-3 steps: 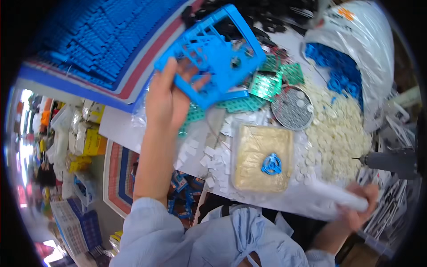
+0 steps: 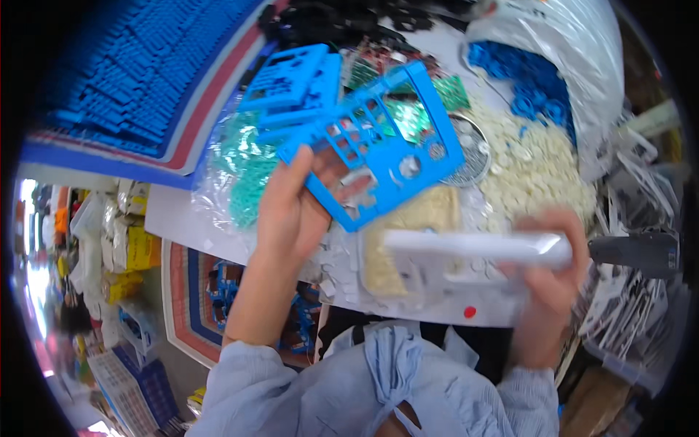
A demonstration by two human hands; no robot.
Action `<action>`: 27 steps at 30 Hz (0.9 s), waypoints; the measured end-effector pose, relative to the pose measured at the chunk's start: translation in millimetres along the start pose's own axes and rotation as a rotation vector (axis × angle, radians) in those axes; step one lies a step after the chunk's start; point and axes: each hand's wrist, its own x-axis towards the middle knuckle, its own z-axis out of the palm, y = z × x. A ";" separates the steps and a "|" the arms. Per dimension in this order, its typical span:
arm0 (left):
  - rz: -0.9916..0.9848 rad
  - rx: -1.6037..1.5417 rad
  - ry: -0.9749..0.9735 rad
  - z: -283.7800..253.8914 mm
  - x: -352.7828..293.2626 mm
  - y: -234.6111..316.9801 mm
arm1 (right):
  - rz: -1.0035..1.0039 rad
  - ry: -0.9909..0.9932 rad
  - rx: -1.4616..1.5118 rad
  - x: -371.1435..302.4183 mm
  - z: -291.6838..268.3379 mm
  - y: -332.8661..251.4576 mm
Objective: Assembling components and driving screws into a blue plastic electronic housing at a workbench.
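Blue frame (image 2: pixel 383 162) — now nearer white piece (image 2: pixel 480 248)

blue frame (image 2: pixel 384 169), white piece (image 2: pixel 502 249), red-and-blue striped bin (image 2: pixel 191 306)

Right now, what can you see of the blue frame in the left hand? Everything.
The blue frame is a bright, flat, roughly rectangular panel that looks like moulded plastic. It has a large window at its right end, a group of small rectangular openings, round holes and an irregular cutout at its left end. It is held slanted, right end higher in view, above the white table. The left hand grips its left end, fingers showing through the openings.
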 end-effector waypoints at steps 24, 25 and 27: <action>-0.135 0.383 0.068 9.6 -77.0 -56.6 | 0.129 0.175 0.008 30.1 17.4 77.2; -0.124 0.425 0.106 11.3 -76.8 -57.4 | 0.364 0.107 0.258 10.0 15.1 77.1; -0.203 0.410 0.102 10.0 -76.5 -54.7 | 0.395 0.028 0.371 -17.7 27.4 84.4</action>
